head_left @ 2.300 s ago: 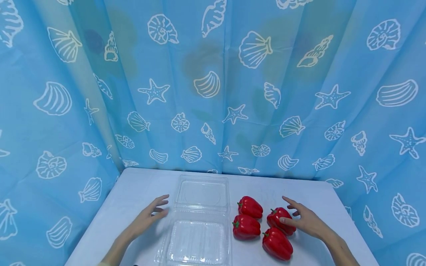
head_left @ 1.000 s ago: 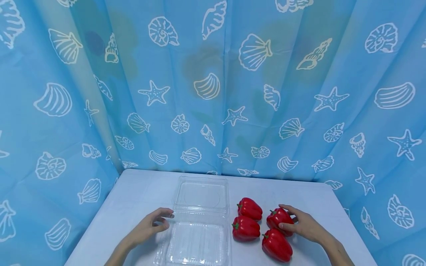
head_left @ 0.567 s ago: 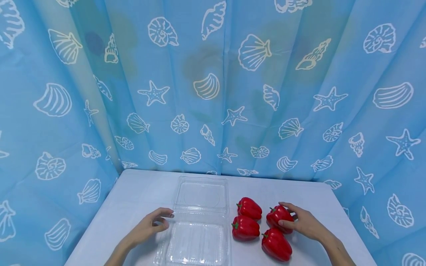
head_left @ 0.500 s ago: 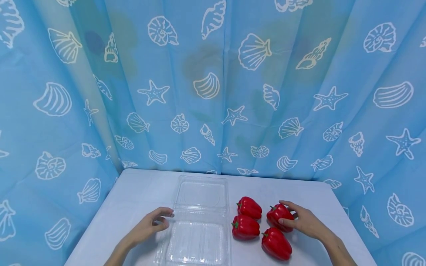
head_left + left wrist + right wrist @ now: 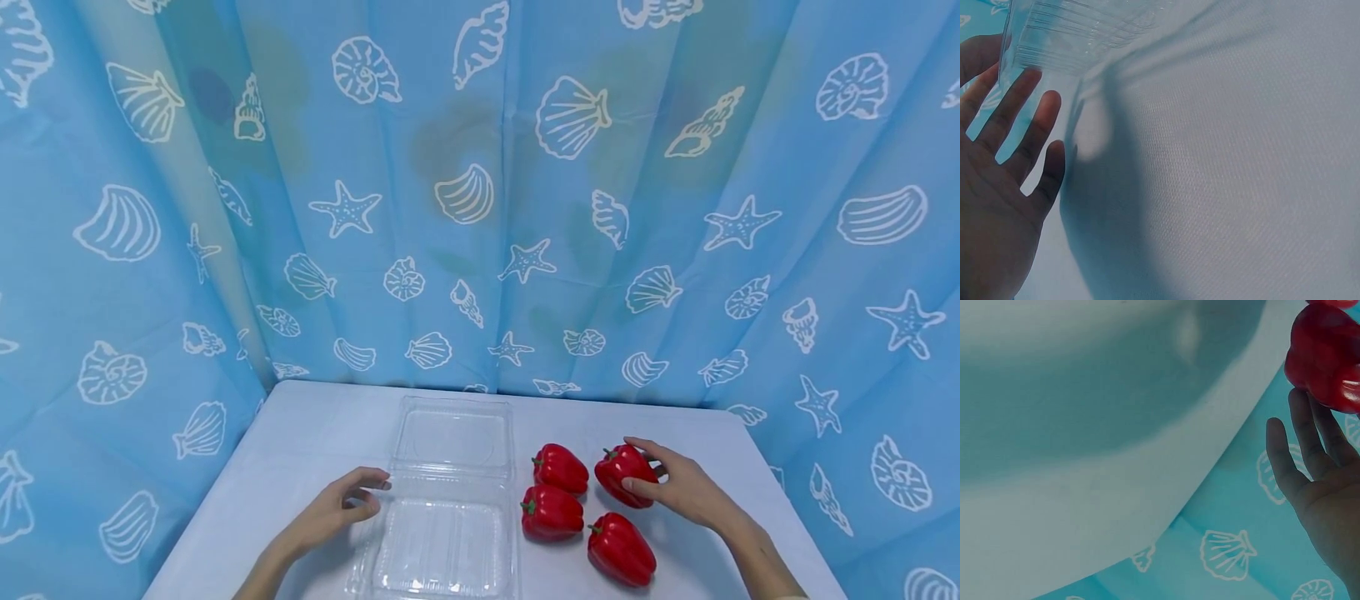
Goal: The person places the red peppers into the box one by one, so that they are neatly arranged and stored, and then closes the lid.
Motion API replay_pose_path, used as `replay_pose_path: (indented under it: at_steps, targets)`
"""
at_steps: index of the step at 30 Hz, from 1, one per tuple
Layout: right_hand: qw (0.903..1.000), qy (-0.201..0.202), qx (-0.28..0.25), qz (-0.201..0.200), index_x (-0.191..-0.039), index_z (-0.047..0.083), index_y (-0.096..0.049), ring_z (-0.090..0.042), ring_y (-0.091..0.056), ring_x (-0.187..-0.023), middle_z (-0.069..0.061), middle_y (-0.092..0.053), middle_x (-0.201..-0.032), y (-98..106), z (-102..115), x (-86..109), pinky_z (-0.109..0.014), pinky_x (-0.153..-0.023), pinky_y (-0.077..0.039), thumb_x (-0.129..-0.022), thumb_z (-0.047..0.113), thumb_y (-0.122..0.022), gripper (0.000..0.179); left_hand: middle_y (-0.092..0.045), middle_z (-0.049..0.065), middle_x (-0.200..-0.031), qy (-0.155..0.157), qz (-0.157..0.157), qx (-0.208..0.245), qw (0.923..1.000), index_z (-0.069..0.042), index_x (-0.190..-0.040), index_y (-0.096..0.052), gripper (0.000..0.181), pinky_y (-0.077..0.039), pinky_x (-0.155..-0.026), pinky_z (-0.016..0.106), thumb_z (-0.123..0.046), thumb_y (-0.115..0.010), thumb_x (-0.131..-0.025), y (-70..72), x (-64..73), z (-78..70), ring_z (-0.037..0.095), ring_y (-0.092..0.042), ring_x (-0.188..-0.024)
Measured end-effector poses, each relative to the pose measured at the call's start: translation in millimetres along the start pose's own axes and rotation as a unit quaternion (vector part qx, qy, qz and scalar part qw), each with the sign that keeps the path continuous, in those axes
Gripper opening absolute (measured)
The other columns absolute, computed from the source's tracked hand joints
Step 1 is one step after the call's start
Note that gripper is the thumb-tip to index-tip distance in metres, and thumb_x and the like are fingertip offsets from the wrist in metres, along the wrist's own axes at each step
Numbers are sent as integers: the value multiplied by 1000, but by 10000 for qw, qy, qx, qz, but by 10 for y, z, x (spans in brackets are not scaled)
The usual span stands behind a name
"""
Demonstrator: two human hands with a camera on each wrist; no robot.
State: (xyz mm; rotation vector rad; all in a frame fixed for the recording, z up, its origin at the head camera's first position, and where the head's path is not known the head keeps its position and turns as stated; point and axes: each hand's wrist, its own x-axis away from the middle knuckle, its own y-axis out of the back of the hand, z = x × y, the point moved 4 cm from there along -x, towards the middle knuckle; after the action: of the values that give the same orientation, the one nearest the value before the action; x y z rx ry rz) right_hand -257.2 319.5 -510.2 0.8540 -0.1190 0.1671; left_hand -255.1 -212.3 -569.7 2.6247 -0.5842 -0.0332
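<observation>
My right hand point(image 5: 682, 487) pinches a red bell pepper point(image 5: 621, 477) between thumb and fingers, just over the right half of the table. In the right wrist view the pepper point(image 5: 1325, 359) sits at the fingertips, lifted off the cloth. My left hand point(image 5: 337, 510) hovers with loosely spread fingers by the left side of a clear plastic clamshell container point(image 5: 442, 542). The left wrist view has those fingers point(image 5: 1013, 112) right at the container's edge point(image 5: 1072, 34). The container's lid point(image 5: 453, 433) lies folded back, away from me, and nothing lies inside.
Three more red bell peppers lie right of the container: a back one point(image 5: 559, 468), a middle one point(image 5: 552, 512) and a front one point(image 5: 621, 550). A white cloth covers the table point(image 5: 322, 417). Blue shell-print curtains point(image 5: 495, 208) stand close behind and at both sides.
My right hand has closed on the right-hand pepper, then lifted it and shifted it slightly away and left, apart from the front pepper. Earlier, my left hand came down nearer the container; lately it stays still.
</observation>
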Motion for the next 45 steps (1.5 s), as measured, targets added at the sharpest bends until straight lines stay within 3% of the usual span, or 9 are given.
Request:
replay_pose_path:
  at_steps: [12,29,37,45]
  targets:
    - [9988,466,91,-136,-150,21,-44,-29,-56,-112,-13,-58,-131,-4,331,-55,-34,-68,-61,-68,45,-91,98,-61,13,-134,-14,7,32,10000,-8,-139,-53,46,-48,-96,44,-25,-66,-98,-1,-8,28,26,-59,-111]
    - [9944,1047,89,80,-148,25,-48,-24,-56,-110,-3,-61,-125,-176,837,-189,-30,-67,-59,-70,42,-91,90,-62,13,-134,20,-74,-169,9998,-8,-139,-53,47,-48,-97,46,-28,-65,-98,-23,5,-16,25,-60,-110]
    - [9940,1053,233,200,-147,30,-49,-23,-55,-111,0,-60,-130,-313,1046,-230,-31,-69,-59,-70,41,-91,89,-61,14,-134,39,-99,-221,9997,-8,-139,-53,47,-49,-96,46,-28,-64,-99,-19,23,-30,26,-60,-111]
    - [9922,1171,48,418,-147,31,-49,-24,-54,-115,1,-59,-128,-415,1194,-225,-32,-68,-60,-68,42,-91,90,-61,15,-134,45,-51,-208,9998,-8,-139,-53,46,-49,-96,46,-28,-64,-99,-28,27,-55,26,-60,-111]
